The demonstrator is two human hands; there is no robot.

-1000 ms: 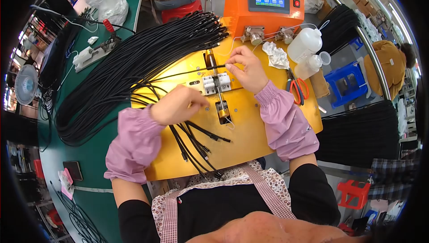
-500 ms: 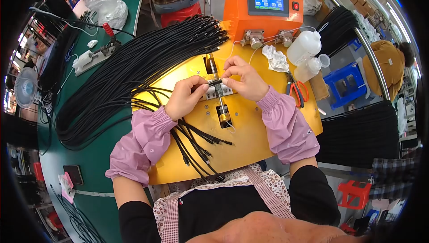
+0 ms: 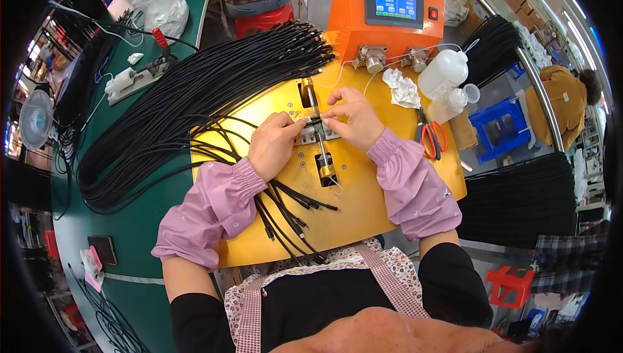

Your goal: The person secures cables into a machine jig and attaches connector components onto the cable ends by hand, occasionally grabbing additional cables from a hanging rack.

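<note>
My left hand [image 3: 274, 144] and my right hand [image 3: 354, 118] meet over a small metal fixture [image 3: 307, 137] on the yellow plate [image 3: 363, 184]. Between their pinched fingertips lies the end of a black cable [image 3: 314, 121], right at the fixture. Two metal rods with brass-coloured ends, an upper rod [image 3: 311, 98] and a lower rod [image 3: 324, 161], point at the fixture from opposite sides. Several black cables [image 3: 285, 213] pass under my left wrist, their connector ends on the plate. A large bundle of black cables [image 3: 175, 100] lies to the left.
An orange machine [image 3: 347, 12] with a lit screen stands at the back. Right of my right hand are crumpled tissue [image 3: 402, 88], white plastic bottles [image 3: 443, 71] and orange-handled cutters [image 3: 433, 135]. A toggle clamp [image 3: 159, 61] sits on the green table [image 3: 143, 236]. Another person sits behind.
My left hand has moved slightly right and its fingers are now closer to the fixture. My right hand stays pinched at nearly the same spot. The view has shifted slightly.
</note>
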